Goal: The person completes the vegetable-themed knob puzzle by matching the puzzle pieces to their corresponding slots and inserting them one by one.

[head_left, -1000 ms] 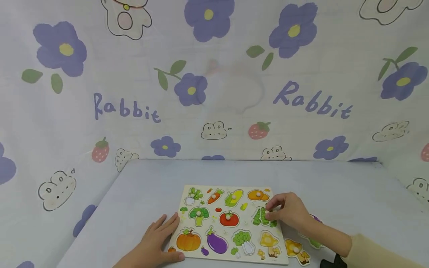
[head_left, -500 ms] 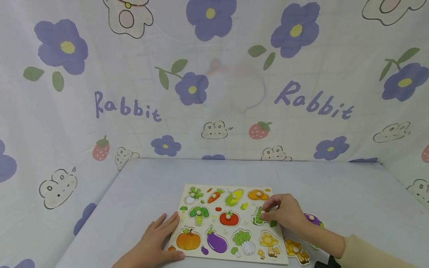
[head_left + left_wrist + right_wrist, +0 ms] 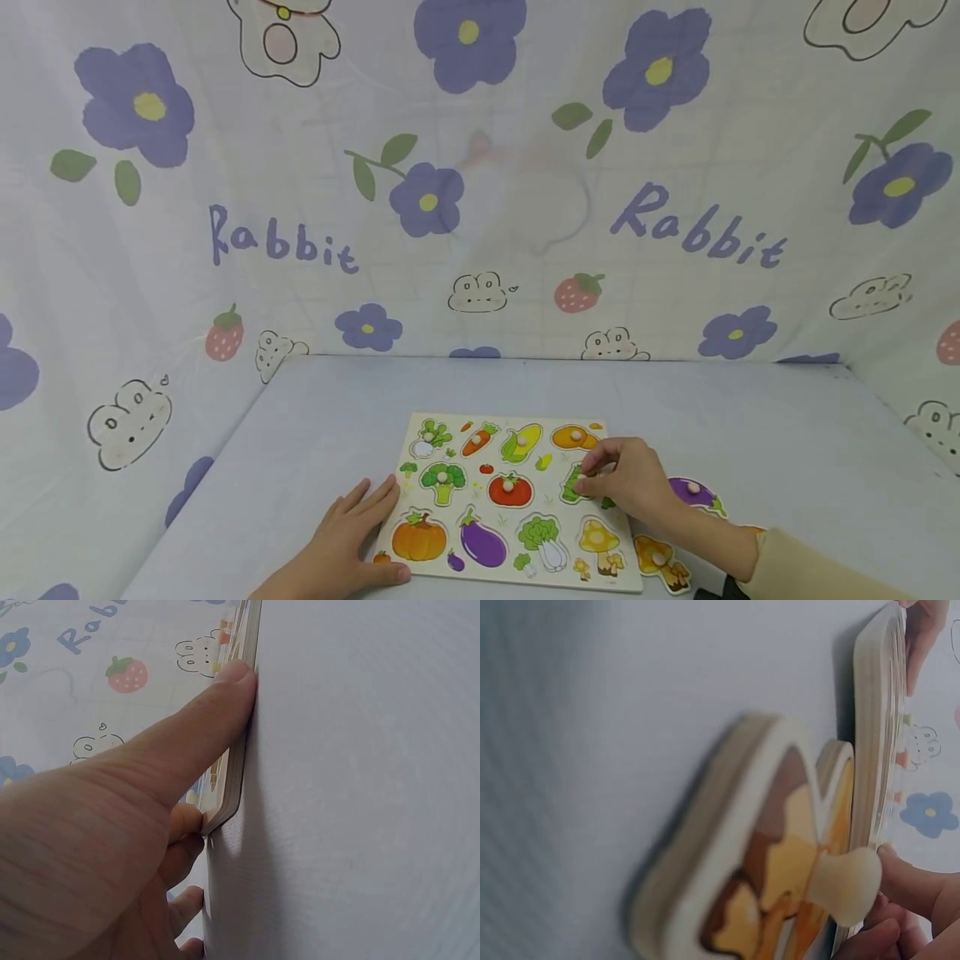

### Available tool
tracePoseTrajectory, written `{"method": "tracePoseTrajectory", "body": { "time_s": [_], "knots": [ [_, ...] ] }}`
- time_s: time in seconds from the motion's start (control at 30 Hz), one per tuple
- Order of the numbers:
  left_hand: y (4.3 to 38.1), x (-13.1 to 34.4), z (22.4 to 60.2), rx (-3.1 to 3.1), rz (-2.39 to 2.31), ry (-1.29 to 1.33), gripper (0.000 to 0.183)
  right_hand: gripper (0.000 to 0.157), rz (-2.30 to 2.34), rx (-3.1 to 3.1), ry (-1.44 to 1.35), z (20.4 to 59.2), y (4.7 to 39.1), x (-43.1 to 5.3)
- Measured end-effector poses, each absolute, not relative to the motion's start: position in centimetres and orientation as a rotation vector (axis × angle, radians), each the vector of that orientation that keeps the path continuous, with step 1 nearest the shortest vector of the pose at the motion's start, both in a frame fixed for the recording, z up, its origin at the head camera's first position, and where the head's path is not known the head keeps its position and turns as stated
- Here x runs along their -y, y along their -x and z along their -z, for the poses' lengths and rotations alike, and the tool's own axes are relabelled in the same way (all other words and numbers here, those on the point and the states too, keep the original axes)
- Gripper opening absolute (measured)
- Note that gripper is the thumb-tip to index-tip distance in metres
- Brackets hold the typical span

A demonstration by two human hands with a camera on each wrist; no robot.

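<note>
A pale wooden vegetable puzzle board (image 3: 551,500) lies on the table. My left hand (image 3: 352,542) rests at its left side, fingers spread along the edge and thumb at the near corner; in the left wrist view the thumb (image 3: 199,716) lies straight along the board's edge. At the board's right side my right hand (image 3: 630,487) pinches the knob of a green pea-pod puzzle piece (image 3: 572,485) between thumb and forefinger. The piece overlaps the pea-pod place there, partly hidden by the fingers. Knobbed radish, carrot, corn, potato, broccoli and tomato pieces sit in the board.
Right of the board lie a loose mushroom piece (image 3: 660,565) and an eggplant piece (image 3: 692,492), both knobbed. An orange edge (image 3: 753,528) shows beside the sleeve. A black object (image 3: 708,593) is under the right forearm. Printed cloth (image 3: 487,250) hangs behind the table.
My right hand has shifted slightly left with the pea-pod piece, which now lies over its matching picture. More of the loose eggplant piece shows. The left hand stays in place.
</note>
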State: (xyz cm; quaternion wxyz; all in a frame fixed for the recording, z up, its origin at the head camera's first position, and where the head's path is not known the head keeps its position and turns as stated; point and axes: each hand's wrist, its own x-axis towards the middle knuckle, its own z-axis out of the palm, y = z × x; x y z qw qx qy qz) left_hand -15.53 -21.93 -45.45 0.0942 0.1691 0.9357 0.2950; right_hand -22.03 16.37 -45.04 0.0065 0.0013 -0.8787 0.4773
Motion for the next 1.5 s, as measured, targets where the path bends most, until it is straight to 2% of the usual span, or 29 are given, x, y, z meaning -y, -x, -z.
{"method": "tracePoseTrajectory", "body": {
  "time_s": [1.1,1.37,1.5],
  "knots": [
    [15.5,21.7,45.2,-2.756,-0.875,-0.477,0.104,0.024,-1.51,2.796,-0.029,44.6,21.8,-16.5],
    [15.6,21.9,45.4,-2.75,-0.873,-0.487,0.104,0.022,-1.616,2.857,-0.131,44.1,21.4,-17.9],
    [15.6,21.9,45.4,-2.753,-0.873,-0.497,0.104,0.023,-1.495,2.923,-0.331,42.7,20.6,-20.0]
  ]
}}
